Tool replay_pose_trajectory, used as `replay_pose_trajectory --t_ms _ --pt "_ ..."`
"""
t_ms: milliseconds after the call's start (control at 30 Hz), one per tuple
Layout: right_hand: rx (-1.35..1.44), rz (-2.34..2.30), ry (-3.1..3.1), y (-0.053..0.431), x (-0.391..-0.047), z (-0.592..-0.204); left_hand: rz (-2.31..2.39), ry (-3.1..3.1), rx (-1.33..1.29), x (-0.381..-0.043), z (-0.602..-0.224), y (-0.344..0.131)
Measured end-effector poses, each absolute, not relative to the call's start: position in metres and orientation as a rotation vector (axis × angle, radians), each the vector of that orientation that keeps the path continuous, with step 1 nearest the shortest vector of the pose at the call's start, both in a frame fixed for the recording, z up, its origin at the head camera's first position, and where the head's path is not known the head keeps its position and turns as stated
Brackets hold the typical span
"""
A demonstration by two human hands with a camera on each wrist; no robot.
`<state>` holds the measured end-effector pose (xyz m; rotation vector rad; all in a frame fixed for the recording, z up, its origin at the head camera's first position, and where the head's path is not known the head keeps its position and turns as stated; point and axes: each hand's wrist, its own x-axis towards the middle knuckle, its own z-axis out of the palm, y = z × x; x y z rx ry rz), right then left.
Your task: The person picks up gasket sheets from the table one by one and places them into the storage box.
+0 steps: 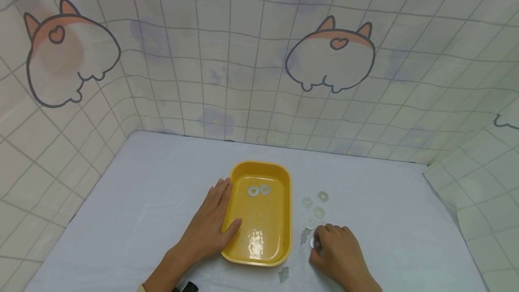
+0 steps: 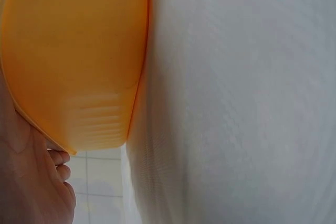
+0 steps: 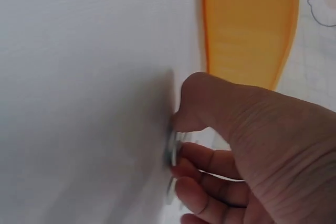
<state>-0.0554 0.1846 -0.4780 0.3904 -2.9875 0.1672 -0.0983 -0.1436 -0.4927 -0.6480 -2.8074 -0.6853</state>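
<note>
A yellow tray (image 1: 259,220) stands on the white-covered table, with two flat metal washers (image 1: 250,192) lying inside towards its far end. My left hand (image 1: 211,226) rests along the tray's left rim, fingers stretched out and thumb reaching over the edge. In the left wrist view the palm lies against the rim of the tray (image 2: 79,51). To the right of the tray, my right hand (image 1: 339,252) has thumb and fingertips at a washer (image 1: 312,243) on the table. The right wrist view shows this washer (image 3: 173,148) pinched on edge between them.
Several loose washers (image 1: 316,215) lie on the table between the tray and the back right, just beyond my right hand. Grey patches (image 1: 284,275) mark the cloth near the tray's front right corner. A checked curtain (image 1: 243,80) surrounds the table's back and sides.
</note>
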Motion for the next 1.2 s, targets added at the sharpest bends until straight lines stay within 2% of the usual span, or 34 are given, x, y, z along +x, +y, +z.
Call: replay_pose_trajectory --t_ms 333,867,1200 --pt "0.285 0.300 -2.997 0.190 -0.056 -0.490 -0.677 -2.776 -0.657 -0.099 -0.494 -0.143" --pt "0.313 0.471 -2.944 0.195 -0.060 -0.488 -0.704 -2.803 -0.645 -0.099 -0.492 -0.143" --pt "0.392 0.390 -2.839 0.195 -0.068 -0.484 -0.711 -2.788 -0.648 -0.098 -0.493 -0.143"
